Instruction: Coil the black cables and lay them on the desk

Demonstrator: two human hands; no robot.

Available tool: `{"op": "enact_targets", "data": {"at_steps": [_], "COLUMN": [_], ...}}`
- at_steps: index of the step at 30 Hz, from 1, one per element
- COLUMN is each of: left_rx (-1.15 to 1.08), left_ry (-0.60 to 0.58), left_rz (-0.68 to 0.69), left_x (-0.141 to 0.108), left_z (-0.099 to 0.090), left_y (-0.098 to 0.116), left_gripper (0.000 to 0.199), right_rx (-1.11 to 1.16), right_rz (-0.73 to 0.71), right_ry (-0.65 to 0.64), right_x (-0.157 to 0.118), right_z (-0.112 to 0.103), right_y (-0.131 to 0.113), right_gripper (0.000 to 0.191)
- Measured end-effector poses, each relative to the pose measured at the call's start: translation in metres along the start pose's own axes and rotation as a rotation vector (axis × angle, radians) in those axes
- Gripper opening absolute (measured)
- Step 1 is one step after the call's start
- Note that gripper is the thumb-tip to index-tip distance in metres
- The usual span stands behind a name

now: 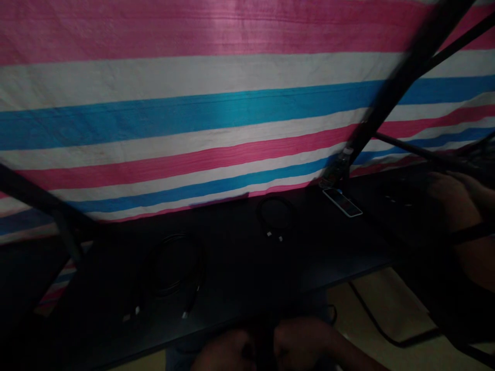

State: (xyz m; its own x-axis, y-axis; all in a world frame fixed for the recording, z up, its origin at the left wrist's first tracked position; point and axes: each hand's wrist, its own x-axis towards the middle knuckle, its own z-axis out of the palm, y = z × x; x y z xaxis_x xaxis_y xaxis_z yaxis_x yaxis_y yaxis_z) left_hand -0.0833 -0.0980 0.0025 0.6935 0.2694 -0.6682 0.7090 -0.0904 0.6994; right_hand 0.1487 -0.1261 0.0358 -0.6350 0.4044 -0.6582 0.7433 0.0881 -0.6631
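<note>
At the bottom of the dim head view, my left hand (228, 350) and my right hand (299, 341) are side by side below the front edge of a black table (240, 273). Both have curled fingers, and a dark shape between them is too dark to make out. A large coiled black cable (170, 291) lies on the table's left part, its plugs toward the front. Farther back, near the middle, rests a smaller coiled black cable (260, 216) with two light-coloured plugs. Neither hand touches these coils.
A phone (342, 202) lies at the table's back right, beside a dark slanted metal post (390, 103). Another post (34, 198) stands at left. Striped sheeting (216, 113) hangs behind. At the far right are another person's hands (450, 193) over a dark table.
</note>
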Motion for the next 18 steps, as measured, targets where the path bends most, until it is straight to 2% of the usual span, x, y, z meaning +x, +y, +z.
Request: {"op": "enact_targets", "data": {"at_steps": [3,7,10,14,18], "left_rx": [-0.002,-0.033,0.000,0.065,0.107], "left_ry": [0.035,0.128,0.226,0.329,0.333], "left_rz": [-0.067,-0.069,-0.053,-0.058,-0.105], "left_x": [-0.018,-0.038,-0.042,-0.033,-0.022], "left_z": [-0.001,-0.002,-0.001,-0.002,-0.001], "left_y": [-0.004,0.005,0.014,0.015,0.011], "left_gripper": [0.031,0.029,0.029,0.030,0.032], "right_rx": [0.188,0.366,0.422,0.433,0.218], "right_rz": [0.031,0.103,0.140,0.209,0.171], "right_ry": [-0.144,-0.125,-0.092,-0.004,0.189], "right_x": [-0.019,-0.046,-0.055,-0.044,-0.019], "right_z": [-0.013,-0.029,-0.030,-0.020,-0.003], "right_y": [0.015,0.027,0.029,0.025,0.012], "right_gripper": [0.019,0.023,0.024,0.025,0.020]}}
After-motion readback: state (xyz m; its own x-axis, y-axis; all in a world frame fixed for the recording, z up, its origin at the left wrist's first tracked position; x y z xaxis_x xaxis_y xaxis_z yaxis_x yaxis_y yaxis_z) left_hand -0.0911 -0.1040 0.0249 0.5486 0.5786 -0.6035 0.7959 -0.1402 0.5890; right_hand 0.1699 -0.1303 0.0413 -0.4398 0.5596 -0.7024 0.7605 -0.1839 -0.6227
